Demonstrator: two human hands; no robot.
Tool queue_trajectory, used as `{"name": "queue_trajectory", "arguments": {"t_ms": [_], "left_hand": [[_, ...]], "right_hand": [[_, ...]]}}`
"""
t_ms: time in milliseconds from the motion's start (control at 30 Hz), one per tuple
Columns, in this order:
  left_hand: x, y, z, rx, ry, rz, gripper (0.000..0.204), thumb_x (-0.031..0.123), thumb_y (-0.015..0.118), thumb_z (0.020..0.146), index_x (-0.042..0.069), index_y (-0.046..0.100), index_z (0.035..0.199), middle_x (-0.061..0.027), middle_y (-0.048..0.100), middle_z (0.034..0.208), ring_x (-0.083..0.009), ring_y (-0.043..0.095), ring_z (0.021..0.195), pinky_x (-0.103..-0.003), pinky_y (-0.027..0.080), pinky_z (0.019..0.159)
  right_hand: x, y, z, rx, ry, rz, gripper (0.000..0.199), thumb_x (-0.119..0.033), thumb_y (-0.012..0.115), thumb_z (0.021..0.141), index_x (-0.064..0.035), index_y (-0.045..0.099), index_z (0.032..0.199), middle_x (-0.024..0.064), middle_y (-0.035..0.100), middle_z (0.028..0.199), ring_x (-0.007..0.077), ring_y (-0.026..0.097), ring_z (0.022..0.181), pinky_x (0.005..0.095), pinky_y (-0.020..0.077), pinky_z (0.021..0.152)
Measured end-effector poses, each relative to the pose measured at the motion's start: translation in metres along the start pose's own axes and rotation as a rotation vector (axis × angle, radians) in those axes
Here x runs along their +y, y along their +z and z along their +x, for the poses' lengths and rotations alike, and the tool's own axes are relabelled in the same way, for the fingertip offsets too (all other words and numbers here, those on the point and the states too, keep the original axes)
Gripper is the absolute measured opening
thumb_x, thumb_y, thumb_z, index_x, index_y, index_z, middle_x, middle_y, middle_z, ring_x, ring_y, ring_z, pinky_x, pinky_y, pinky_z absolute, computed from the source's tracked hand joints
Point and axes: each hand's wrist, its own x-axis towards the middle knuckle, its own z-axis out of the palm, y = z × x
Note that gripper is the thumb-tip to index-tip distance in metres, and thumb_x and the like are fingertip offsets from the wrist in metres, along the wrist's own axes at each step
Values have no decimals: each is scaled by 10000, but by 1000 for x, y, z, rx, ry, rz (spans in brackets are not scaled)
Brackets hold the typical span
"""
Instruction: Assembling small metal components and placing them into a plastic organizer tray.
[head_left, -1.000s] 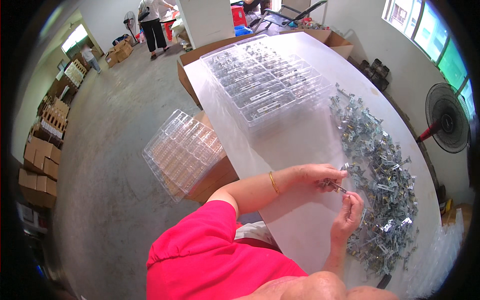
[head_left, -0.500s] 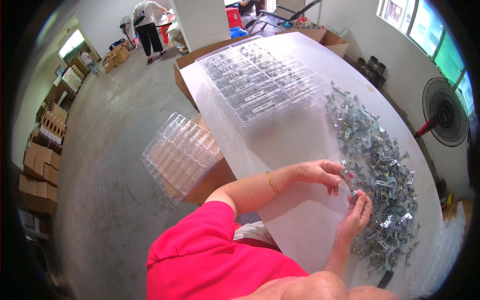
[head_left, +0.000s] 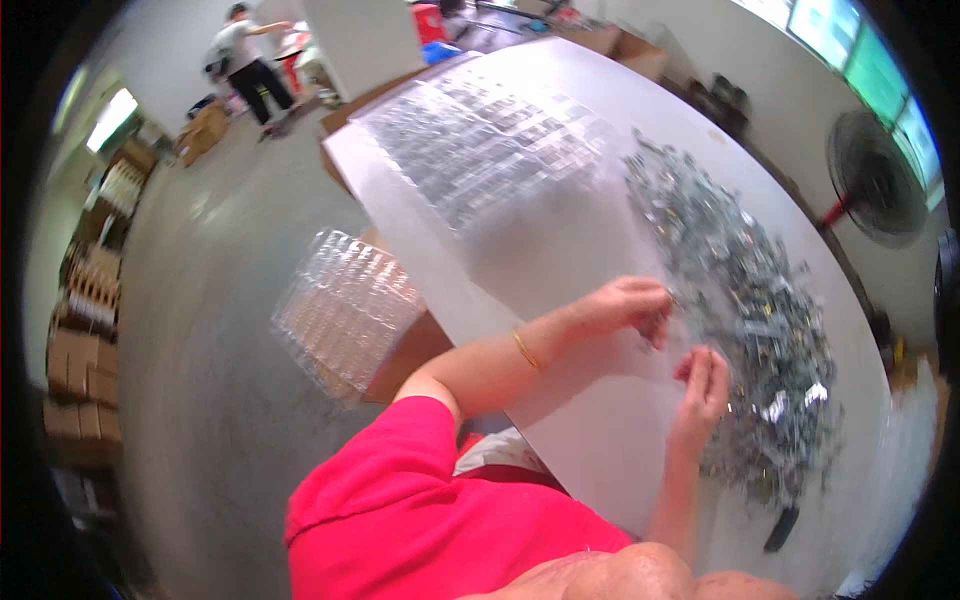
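Observation:
My left hand [head_left: 638,305], with a gold bangle on its forearm, is closed above the white table [head_left: 590,400]. A grey bit of a small metal bracket shows at its fingertips, blurred. Lower and to the right, my right hand [head_left: 704,388] has its thumb and fingers pressed together; what they hold, if anything, is hidden by blur. A gap separates the two hands. Just beyond them, to the right, spreads a long pile of small metal brackets [head_left: 765,340], silvery with some brass-coloured parts.
Clear compartment trays [head_left: 480,150] holding metal pieces sit at the table's far end. More clear trays [head_left: 350,310] rest on a cardboard box [head_left: 412,358] left of the table. A black object [head_left: 781,530] lies at the pile's near end. A fan [head_left: 875,180] stands right; a person [head_left: 250,70] is far back.
My hands have drawn apart and moved slightly left. The bracket that was between them no longer shows clearly. The whole view has shifted and blurred.

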Motion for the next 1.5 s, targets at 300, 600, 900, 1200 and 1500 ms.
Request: {"name": "queue_trajectory", "arguments": {"t_ms": [300, 600, 900, 1200, 1500], "left_hand": [[16, 8, -5, 131, -128, 127, 295, 311, 533, 993, 30, 573, 914, -43, 540, 671, -135, 527, 554, -263, 404, 488], [10, 21, -8, 59, -129, 338, 335, 361, 550, 1000, 41, 589, 905, 10, 529, 670, -66, 480, 547, -223, 356, 484], [10, 23, -10, 76, -77, 520, 347, 358, 546, 1008, 37, 584, 883, 21, 513, 638, -46, 445, 518, -213, 330, 437], [12, 24, -8, 98, -95, 583, 356, 363, 553, 1004, 35, 582, 867, 27, 506, 622, -41, 430, 497, -216, 313, 431], [9, 22, -6, 153, -34, 609, 307, 298, 553, 994, 28, 604, 859, 19, 507, 623, -49, 441, 501, -227, 322, 438]], "right_hand": [[-10, 17, -1, -51, -28, 57, 135, -160, 594, 994, -65, 669, 1052, -64, 508, 678, 16, 446, 596, 192, 361, 524], [-11, 15, -5, -16, -79, -67, 126, -148, 605, 978, -62, 663, 1049, 9, 571, 688, 79, 511, 596, 251, 424, 540], [-7, 15, -4, 6, -144, -132, 97, -114, 631, 950, -36, 650, 1005, 81, 635, 719, 140, 563, 588, 297, 452, 545], [-8, 13, -2, 21, -171, -191, 84, -97, 635, 936, -22, 637, 972, 120, 648, 732, 191, 596, 598, 331, 467, 559], [-9, 14, -2, 22, -185, -212, 110, -103, 634, 935, -10, 642, 992, 143, 648, 745, 204, 600, 603, 333, 472, 573]]}}
